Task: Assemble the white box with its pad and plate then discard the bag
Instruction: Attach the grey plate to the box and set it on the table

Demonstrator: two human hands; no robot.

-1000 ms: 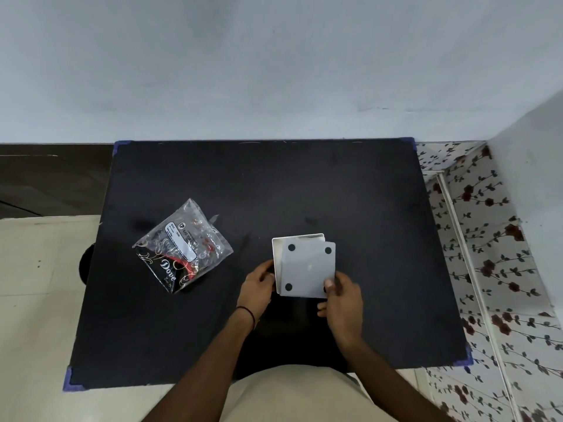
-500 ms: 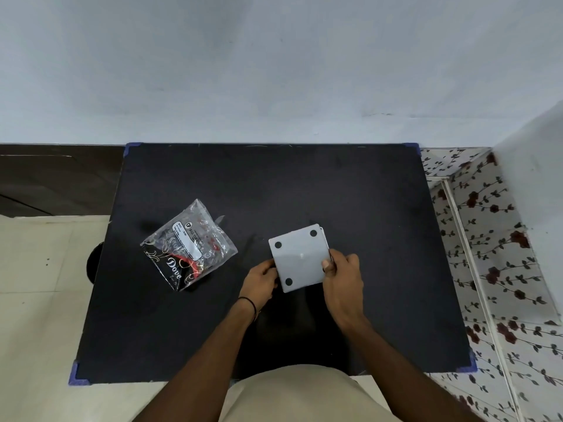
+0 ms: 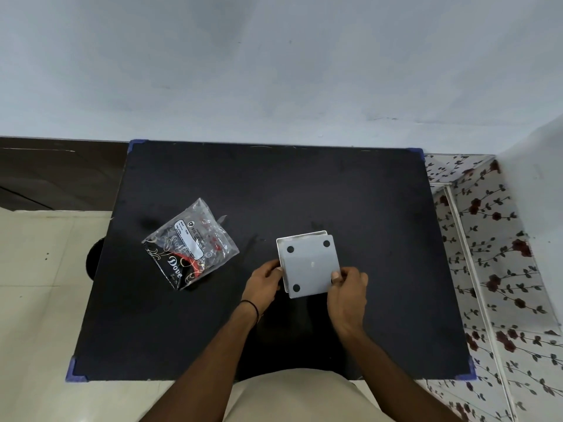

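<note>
A flat white plate (image 3: 310, 266) with dark round holes at three visible corners lies over the white box (image 3: 281, 242), whose rim shows along the plate's far and left edges. My right hand (image 3: 347, 287) pinches the plate's near right corner, thumb on top. My left hand (image 3: 265, 280) grips the box's left side. The plate sits slightly skewed on the box. A crinkled clear plastic bag (image 3: 190, 243) with a white label and black "Dove" print lies on the table to the left, apart from both hands. No pad is visible.
The black table (image 3: 304, 184) has blue corner guards. A pale wall rises behind it. Floral tiles run along the right side, beige floor tiles along the left. A dark round object (image 3: 93, 258) shows beside the table's left edge.
The plate was tilted and turned half a second ago; now it lies flatter over the box with the rim showing again. Both hands stayed on their sides. The bag has not moved.
</note>
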